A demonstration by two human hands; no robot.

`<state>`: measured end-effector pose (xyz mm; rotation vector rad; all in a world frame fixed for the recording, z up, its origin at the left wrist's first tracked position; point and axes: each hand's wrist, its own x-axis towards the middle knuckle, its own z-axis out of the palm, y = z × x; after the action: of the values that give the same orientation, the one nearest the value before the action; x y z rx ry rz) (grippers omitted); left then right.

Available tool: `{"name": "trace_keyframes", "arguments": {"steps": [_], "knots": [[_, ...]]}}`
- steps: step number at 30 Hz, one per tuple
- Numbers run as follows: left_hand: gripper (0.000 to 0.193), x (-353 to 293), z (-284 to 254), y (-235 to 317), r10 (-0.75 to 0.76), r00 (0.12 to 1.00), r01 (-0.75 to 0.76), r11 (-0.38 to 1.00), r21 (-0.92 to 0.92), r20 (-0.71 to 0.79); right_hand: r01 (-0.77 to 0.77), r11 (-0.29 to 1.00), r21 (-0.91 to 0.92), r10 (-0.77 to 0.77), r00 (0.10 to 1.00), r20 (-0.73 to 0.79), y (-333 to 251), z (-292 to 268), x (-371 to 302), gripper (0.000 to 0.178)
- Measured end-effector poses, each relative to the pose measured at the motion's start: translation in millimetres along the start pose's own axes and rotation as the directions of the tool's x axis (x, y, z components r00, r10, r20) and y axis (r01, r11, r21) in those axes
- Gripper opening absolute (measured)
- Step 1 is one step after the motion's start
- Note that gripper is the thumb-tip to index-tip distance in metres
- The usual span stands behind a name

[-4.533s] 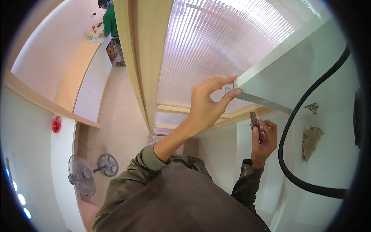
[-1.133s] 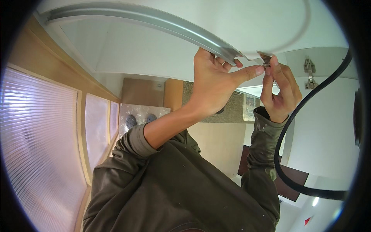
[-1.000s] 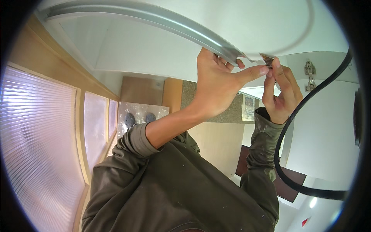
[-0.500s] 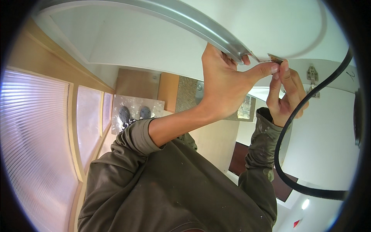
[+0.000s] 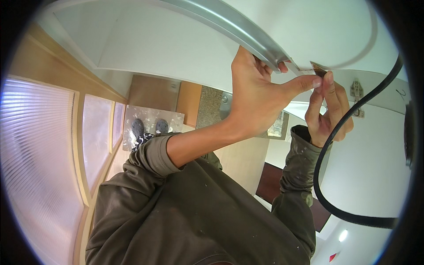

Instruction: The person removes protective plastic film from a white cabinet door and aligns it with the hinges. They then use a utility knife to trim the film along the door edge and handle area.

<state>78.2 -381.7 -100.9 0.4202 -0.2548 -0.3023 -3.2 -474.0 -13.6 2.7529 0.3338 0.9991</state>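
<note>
A long silver metal profile (image 5: 229, 24) curves in this view along the edge of a white panel (image 5: 176, 53). My left hand (image 5: 256, 95) is closed around its near end, fingers behind it and thumb stretched right. My right hand (image 5: 329, 104) pinches a small, thin, brownish strip (image 5: 316, 69) between thumb and forefinger. The strip bends up from the fingertips. A thin pale piece seems to run from it to the profile's end; whether they are joined I cannot tell. My left thumb tip meets the right fingers at the strip.
A metal cabinet hinge (image 5: 357, 91) is fixed right of my hands. A black cable (image 5: 319, 176) loops at the right. Ribbed translucent panes in a wooden frame (image 5: 78, 145) stand at the left. My shoes rest on a spattered board (image 5: 176, 121) far below.
The brownish strip stands up more steeply at my right fingertips. Both hands keep nearly the same place and grip, while the surroundings below have shifted slightly left in view.
</note>
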Motion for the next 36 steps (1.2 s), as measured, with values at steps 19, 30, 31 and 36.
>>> {"name": "trace_keyframes", "arguments": {"steps": [19, 30, 31, 36], "knots": [[0.050, -1.0, -2.1, -7.6, 0.071, 0.997, -0.071, 0.997, -0.043, -0.006, -0.047, 0.998, 0.033, 0.047, 0.999, 0.016, 4.0, 7.1, -4.2, 0.050], [0.057, 0.6, -3.5, -7.3, 0.061, 0.998, -0.060, 0.998, -0.021, 0.008, 0.038, 0.999, -0.008, -0.039, 0.995, -0.090, 6.0, 10.7, -5.4, 0.047], [0.057, 0.5, -2.8, -7.8, 0.073, 0.997, -0.073, 0.997, -0.024, 0.007, 0.044, 0.999, 0.003, -0.043, 0.995, -0.091, 6.5, 11.0, -5.6, 0.047], [0.057, -0.9, -2.2, -10.3, 0.093, 0.996, -0.093, 0.996, -0.017, 0.003, 0.060, 0.997, 0.039, -0.056, 0.994, -0.091, 12.3, 12.0, -9.1, 0.047]]}}
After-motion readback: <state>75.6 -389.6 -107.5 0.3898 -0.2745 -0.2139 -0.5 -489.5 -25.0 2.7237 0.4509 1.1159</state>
